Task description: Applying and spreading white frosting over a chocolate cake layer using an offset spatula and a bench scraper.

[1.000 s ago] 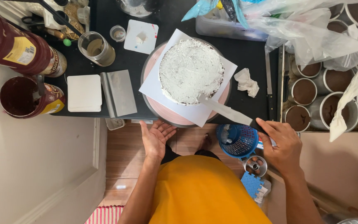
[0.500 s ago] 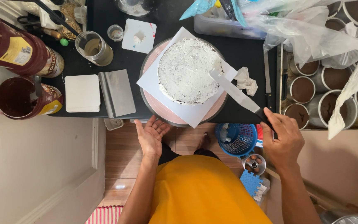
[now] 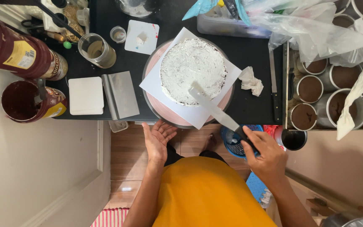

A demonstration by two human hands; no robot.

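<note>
This looks like a home kitchen where someone bakes cakes. A round cake [image 3: 193,70] with white icing sits on a black table [image 3: 253,107]. Beside it are small round tins [image 3: 309,89] filled with dark cake. Big brown jars [image 3: 19,52] and a metal scraper [image 3: 119,95] lie on the table too. The floor [image 3: 124,151] below is made of wood, with a striped rug [image 3: 114,217].

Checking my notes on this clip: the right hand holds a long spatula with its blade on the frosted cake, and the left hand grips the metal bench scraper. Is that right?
Not quite. In the head view the left hand is open and holds nothing, at the rim of the turntable; the metal bench scraper lies untouched on the table. The right hand does hold the long spatula, blade on the frosted cake.
</note>
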